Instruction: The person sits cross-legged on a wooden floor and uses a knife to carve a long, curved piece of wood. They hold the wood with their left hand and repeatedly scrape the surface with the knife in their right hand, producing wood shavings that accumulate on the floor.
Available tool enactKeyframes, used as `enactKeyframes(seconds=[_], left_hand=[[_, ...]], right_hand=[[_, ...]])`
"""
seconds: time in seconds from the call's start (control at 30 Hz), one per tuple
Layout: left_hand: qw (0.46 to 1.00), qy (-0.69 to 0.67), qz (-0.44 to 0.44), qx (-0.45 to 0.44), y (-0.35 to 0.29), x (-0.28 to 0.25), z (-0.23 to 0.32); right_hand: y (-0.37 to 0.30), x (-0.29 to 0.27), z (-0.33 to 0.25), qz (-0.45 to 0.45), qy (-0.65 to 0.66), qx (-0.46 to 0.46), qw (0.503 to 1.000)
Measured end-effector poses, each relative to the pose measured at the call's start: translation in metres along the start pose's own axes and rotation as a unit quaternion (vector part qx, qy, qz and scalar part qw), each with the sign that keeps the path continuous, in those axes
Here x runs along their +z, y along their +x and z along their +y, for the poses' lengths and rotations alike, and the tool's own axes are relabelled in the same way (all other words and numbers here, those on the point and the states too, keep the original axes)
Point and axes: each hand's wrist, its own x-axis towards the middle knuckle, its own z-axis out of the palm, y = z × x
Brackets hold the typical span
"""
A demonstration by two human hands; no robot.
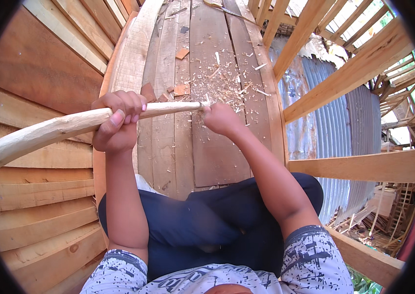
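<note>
**Stick gets shaved at its thin end**

Stick (70,128) is long, pale and a bit bent. Its bark is off. It lies across the picture, from the left edge to the middle, above the plank floor (212,147). The thick end goes off to the left. The thin end points right, over the middle of the floor.

The left hand (116,125) is wrapped tight around the stick, about halfway along. All the fingers are closed on it and hold it up. The right hand (221,119) is a closed fist at the thin end. It touches the tip. I cannot tell if it holds a small blade or just the wood, because the fist hides it.

Wood chips (222,81) lie on the floor past the hands, toward the far edge. Some small wood blocks (182,89) lie there too. The person sits with crossed legs in dark trousers (207,225). A wall of planks (31,196) is on the left. Bare wooden beams (359,166) and gray wavy metal sheets (330,122) are on the right.

I think the step now is shaping the thin end. The chips fit that. The next move needs the left hand to keep the stick very still, and the right hand to push away from the body with small, careful strokes. Fingers must stay out of the way.
</note>
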Motion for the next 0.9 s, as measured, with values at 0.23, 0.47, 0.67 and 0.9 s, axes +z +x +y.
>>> enactKeyframes(seconds=[0.23, 0.47, 0.67, 0.9], left_hand=[[1.000, -0.001, -0.013, -0.004, -0.001, 0.007, 0.001], [0.998, 0.018, 0.059, -0.010, -0.006, 0.007, 0.005], [0.995, 0.007, 0.098, -0.010, -0.002, 0.009, 0.000], [0.995, -0.003, 0.098, -0.019, -0.003, 0.013, -0.001]], right_hand=[[0.004, -0.001, 0.016, -0.007, -0.030, 0.028, 0.999], [-0.023, -0.002, -0.037, 0.011, 0.004, -0.042, 0.999], [0.001, 0.018, -0.008, 0.043, -0.001, -0.026, 0.999], [0.017, 0.034, 0.030, 0.057, 0.017, -0.037, 0.998]])
